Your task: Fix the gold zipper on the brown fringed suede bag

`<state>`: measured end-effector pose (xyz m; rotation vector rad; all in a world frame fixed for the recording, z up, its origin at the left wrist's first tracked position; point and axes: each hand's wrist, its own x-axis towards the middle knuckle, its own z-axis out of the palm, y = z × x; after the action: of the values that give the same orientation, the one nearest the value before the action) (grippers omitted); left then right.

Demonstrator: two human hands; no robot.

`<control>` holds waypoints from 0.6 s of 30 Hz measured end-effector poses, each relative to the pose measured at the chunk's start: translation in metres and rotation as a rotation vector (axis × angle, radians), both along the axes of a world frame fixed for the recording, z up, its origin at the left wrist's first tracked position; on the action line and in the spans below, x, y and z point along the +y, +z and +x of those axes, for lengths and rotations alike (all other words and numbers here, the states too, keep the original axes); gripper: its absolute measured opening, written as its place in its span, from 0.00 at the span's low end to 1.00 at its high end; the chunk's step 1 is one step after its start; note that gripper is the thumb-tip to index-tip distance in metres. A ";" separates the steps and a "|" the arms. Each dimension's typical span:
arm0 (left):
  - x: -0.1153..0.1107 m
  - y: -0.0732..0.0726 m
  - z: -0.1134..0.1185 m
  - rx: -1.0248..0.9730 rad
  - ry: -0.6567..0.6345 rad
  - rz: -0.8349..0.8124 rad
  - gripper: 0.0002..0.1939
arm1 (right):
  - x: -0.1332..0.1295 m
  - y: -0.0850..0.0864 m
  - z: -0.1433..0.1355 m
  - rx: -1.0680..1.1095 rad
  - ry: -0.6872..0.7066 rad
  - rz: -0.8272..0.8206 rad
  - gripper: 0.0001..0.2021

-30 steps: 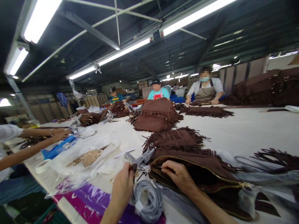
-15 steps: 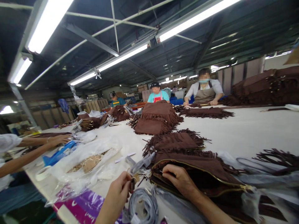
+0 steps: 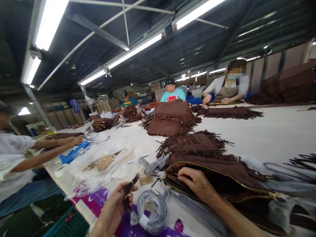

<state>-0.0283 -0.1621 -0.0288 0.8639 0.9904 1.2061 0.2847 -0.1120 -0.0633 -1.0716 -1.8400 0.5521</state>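
Left hand (image 3: 112, 207) is drawing back toward the body, pulling the strap end and tag away from the bag.

Head view: its fingers are closing on a dark strap (image 3: 128, 188) with a metal clasp and a card tag (image 3: 146, 179); the right hand (image 3: 198, 184) is pressing flat and open on the brown suede fringed bag (image 3: 222, 174), gold zip showing. Attaching looks unfinished. Grey cord coil (image 3: 151, 210) is lying just beside, on the white table (image 3: 271, 135).

Bright ceiling tube glare, dim rafters, warped edges
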 end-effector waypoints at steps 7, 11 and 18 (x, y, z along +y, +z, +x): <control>-0.012 -0.017 -0.001 0.197 0.008 0.100 0.22 | 0.001 -0.003 0.001 -0.015 0.010 -0.007 0.09; -0.017 -0.031 0.001 0.217 0.067 0.075 0.18 | 0.001 -0.004 0.001 -0.030 0.009 0.009 0.09; -0.021 -0.023 -0.001 0.124 0.131 -0.025 0.18 | 0.002 -0.009 0.004 -0.070 0.022 0.020 0.09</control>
<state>-0.0290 -0.1833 -0.0518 0.8730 1.1751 1.2591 0.2889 -0.1103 -0.0727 -1.0705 -1.9163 0.5144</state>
